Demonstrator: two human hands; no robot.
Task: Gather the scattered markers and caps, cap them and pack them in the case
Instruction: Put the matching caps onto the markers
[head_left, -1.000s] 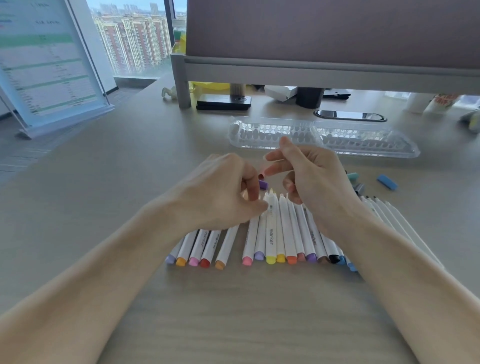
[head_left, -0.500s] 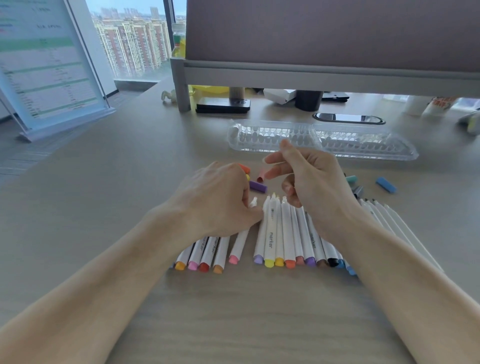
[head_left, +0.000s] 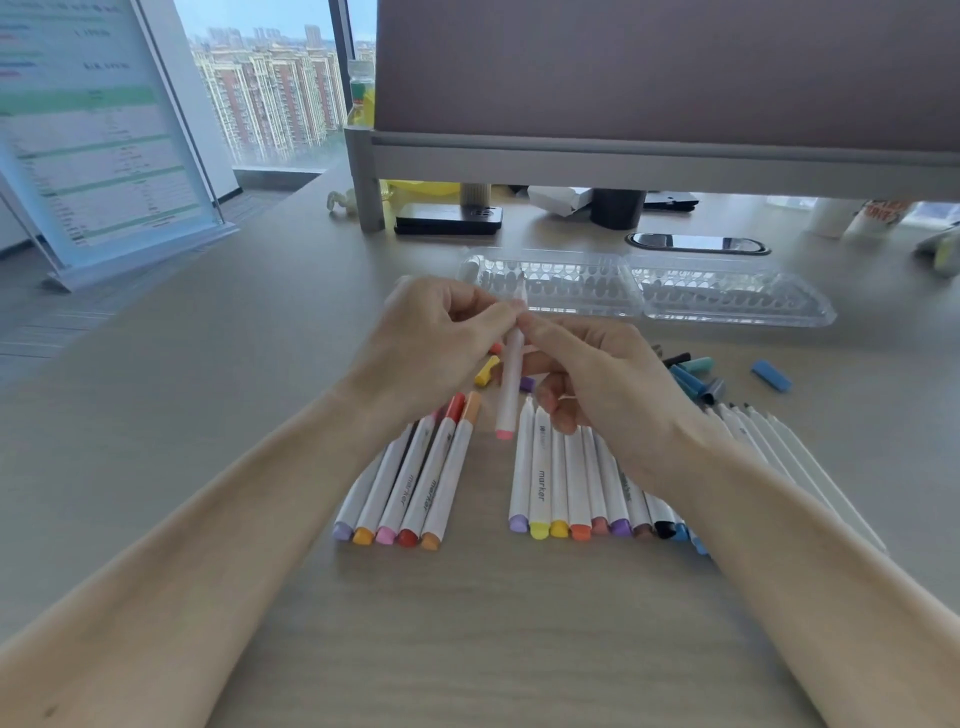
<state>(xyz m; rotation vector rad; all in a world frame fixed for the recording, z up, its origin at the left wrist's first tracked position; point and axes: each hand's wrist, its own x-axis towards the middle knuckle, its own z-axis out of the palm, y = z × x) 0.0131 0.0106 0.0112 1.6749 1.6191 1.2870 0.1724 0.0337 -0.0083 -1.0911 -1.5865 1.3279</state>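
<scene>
Marker with a pink end (head_left: 508, 387) hangs above the desk, nearly upright, pink end down, held between both hands at its upper part. The left hand (head_left: 441, 343) comes in from the lower left with its fingers curled, thumb and forefinger pinching the barrel near the top. The right hand (head_left: 608, 384) meets it from the other side, forefinger and thumb closed on the same stretch of barrel and the other fingers curled underneath. The marker's top is blurred, so I cannot tell whether a cap sits on it. Both forearms are bare and angle inward from the bottom corners.

Below the left hand, five capped markers (head_left: 415, 483) lie side by side. A longer row of uncapped markers (head_left: 566, 483) lies under the right hand, coloured ends toward the person. More white markers (head_left: 769, 447) fan out beyond the right forearm. Loose caps lie past the hands: a yellow cap (head_left: 487, 370), a purple cap (head_left: 527, 384), a cluster of teal and dark caps (head_left: 693, 371) and a blue cap (head_left: 771, 375) apart to the right. The clear case (head_left: 727, 301) lies open further back.

The desk (head_left: 208, 374) is pale wood grain. A grey partition (head_left: 665, 78) stands at the back, a clear sign stand (head_left: 98, 140) at the left, and a window (head_left: 270, 98) shows apartment blocks.
</scene>
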